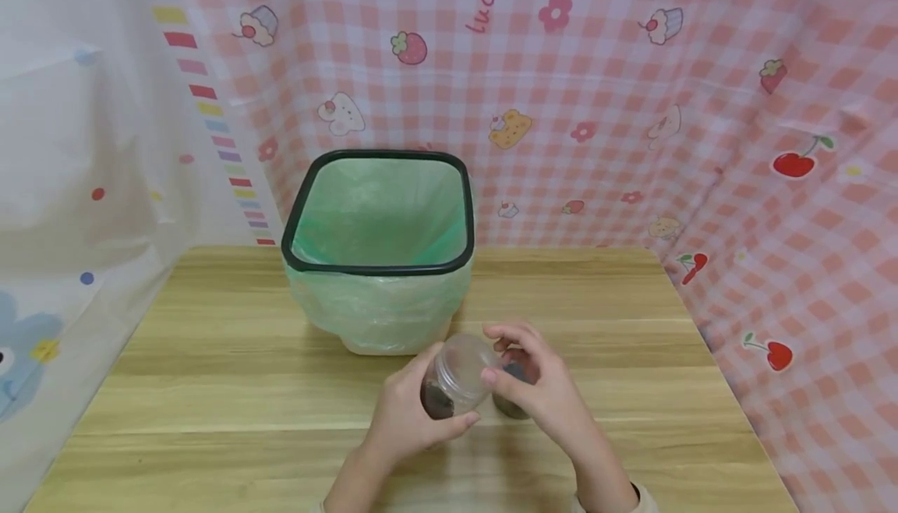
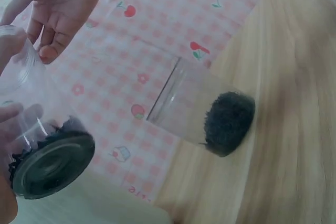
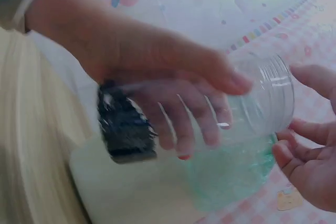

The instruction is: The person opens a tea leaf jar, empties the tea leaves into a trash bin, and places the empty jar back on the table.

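My left hand point(image 1: 401, 416) grips a clear plastic jar point(image 1: 449, 388) above the table, tilted, with dark, crumbly material point(image 3: 126, 124) at its bottom end. Fingers and thumb wrap round the jar's side. My right hand point(image 1: 543, 380) is at the ridged top end of this jar, its fingers spread and loosely bent, the thumb right at the rim. In the left wrist view, a second clear jar point(image 2: 191, 95) with similar dark material point(image 2: 229, 121) stands on the table. The right hand partly covers that jar in the head view.
A bin point(image 1: 379, 270) with a dark rim and a green plastic liner point(image 1: 382, 213) stands on the wood-grain table point(image 1: 231, 388), behind and left of the hands. Pink checked cloth point(image 1: 449, 100) hangs at the back and right, whitish cloth point(image 1: 91, 146) at the left.
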Available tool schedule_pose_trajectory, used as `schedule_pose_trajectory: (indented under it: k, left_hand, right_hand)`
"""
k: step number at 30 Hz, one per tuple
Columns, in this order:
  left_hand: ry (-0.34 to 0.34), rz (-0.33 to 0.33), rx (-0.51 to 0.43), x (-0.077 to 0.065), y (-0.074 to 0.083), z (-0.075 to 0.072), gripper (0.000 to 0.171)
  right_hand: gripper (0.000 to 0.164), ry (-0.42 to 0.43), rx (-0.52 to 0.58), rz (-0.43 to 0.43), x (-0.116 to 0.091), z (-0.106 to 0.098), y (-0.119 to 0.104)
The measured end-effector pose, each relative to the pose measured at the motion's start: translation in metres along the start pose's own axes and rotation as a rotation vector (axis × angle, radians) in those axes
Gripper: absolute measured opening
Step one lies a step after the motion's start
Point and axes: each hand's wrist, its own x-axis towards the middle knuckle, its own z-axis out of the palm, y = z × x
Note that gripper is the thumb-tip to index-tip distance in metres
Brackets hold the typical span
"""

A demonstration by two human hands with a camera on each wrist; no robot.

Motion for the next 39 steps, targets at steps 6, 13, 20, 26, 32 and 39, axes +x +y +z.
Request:
schedule_pose_trajectory:
  k: [6,13,20,26,32,39]
  left_hand:
    - [0.066,0.087,0.156,-0.001,-0.006,0.003,0.072]
    - [0.099,0.132,0.228,0.000,-0.009,0.005,0.071]
    - [0.054,0.084,0.198,-0.001,-0.006,0.001,0.071]
    - [-0.072,-0.005,0.062,-0.002,-0.002,-0.007,0.073]
    - [-0.385,-0.192,-0.298,0.000,-0.003,-0.021,0.062]
    - [-0.601,-0.123,-0.591,0.004,-0.010,-0.026,0.052]
  right_hand:
    - [0.045,0.015,-0.068,0.159,-0.001,0.006,-0.001]
    - [0.056,0.000,-0.164,0.227,0.001,0.009,-0.001]
    - [0.054,-0.070,-0.211,0.162,0.004,0.005,0.002]
    - [0.054,-0.152,-0.184,0.032,0.004,-0.001,0.008]
    - [0.059,-0.284,-0.128,-0.131,0.006,-0.010,0.016]
    - [0.060,-0.497,0.206,-0.210,0.009,-0.014,0.022]
